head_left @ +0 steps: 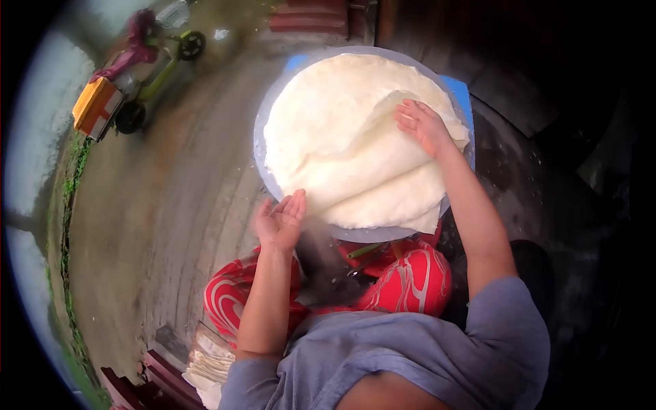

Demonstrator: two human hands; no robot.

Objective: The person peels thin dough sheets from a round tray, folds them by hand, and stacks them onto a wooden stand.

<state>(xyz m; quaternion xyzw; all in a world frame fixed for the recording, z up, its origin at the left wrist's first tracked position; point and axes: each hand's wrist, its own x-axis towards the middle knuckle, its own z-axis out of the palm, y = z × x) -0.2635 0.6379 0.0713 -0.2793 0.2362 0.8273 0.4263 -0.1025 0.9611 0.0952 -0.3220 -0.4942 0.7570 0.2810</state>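
Observation:
A large, thin, pale sheet of dough (335, 102) covers most of a round grey board (262, 137) in front of me. Its near part is folded over, with a ridge running from lower left to upper right. My left hand (281, 220) is at the sheet's lower left edge, palm up, fingers spread a little. My right hand (422, 126) is at the sheet's right side, its fingers stretched out over the raised fold. Whether either hand grips the thin edge is hard to make out.
Something blue (459, 96) shows beneath the board's right edge. A stack of pale flat sheets (208, 365) lies at lower left. A green scooter (160, 78) with an orange and white box (97, 106) stands at upper left. Dark red steps (309, 17) are beyond the board.

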